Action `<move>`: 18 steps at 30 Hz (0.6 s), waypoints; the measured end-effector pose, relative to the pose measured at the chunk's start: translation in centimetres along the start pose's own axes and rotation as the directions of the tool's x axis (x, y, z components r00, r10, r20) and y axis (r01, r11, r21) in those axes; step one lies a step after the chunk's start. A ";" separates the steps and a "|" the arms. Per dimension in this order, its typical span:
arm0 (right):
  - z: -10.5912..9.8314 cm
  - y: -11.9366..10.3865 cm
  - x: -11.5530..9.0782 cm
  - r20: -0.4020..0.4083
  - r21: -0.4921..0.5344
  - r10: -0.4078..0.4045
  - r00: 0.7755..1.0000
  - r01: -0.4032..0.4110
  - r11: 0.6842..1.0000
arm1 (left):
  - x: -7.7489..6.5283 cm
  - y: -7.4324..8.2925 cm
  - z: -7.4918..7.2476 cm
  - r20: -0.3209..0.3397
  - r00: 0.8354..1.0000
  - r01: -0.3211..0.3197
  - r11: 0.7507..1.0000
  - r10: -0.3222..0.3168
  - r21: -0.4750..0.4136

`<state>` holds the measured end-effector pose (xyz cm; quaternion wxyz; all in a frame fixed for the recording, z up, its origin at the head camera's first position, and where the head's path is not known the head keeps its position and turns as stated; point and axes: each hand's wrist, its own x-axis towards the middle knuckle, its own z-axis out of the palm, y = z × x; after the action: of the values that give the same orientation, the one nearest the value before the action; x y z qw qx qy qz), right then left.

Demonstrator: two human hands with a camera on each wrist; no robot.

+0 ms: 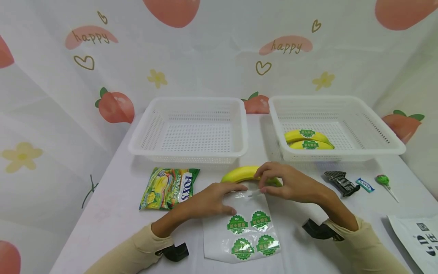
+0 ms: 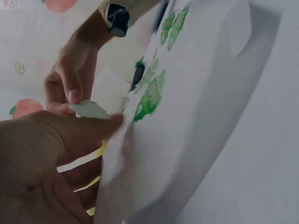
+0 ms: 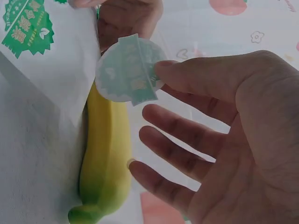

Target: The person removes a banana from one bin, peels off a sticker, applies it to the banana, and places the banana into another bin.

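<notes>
My right hand [image 1: 291, 182] pinches a round sticker [image 3: 124, 70] by its edge, between thumb and forefinger. The sticker's pale back faces the right wrist view, and its other fingers spread below. My left hand [image 1: 213, 201] grips the upper edge of a white sticker sheet [image 1: 217, 238], thumb on one side and fingers behind. Several green labels [image 1: 242, 248] remain on the sheet's lower part. Just behind the sheet lies a yellow banana [image 1: 239, 175], partly covered by the right hand. In the left wrist view the sticker [image 2: 91, 110] is beside the left thumb.
Two white baskets stand behind: the left basket [image 1: 188, 155] and the right basket [image 1: 349, 152], which holds labelled bananas [image 1: 308, 135]. A candy bag [image 1: 169, 188] lies left. At right are a black packet [image 1: 341, 183], a small blue-wrapped sweet [image 1: 365, 185], a lollipop [image 1: 384, 180] and a white printed bag [image 1: 414, 236].
</notes>
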<state>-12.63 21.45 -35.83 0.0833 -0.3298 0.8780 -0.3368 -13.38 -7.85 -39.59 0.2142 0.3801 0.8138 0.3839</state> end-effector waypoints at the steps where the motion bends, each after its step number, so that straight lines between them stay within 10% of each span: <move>1: 0.0 0.0 0.0 -0.012 -0.001 -0.009 1.000 0.009 1.000 | 0.0 0.1 0.1 -0.007 1.000 -0.010 1.000 0.010 -0.004; 7: -0.1 -0.2 0.0 -0.074 0.005 -0.048 0.996 0.048 0.999 | 0.1 0.5 0.3 -0.093 0.996 -0.002 0.990 -0.011 -0.142; 18: 0.2 -1.0 0.1 -0.085 -0.045 -0.151 0.985 0.148 0.988 | 0.4 1.4 -0.3 -0.145 0.983 0.025 0.872 -0.110 -0.489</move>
<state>-12.05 20.70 -35.34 0.0127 -0.3811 0.8599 -0.3394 -13.18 -7.08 -38.39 0.2467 0.2520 0.7194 0.5984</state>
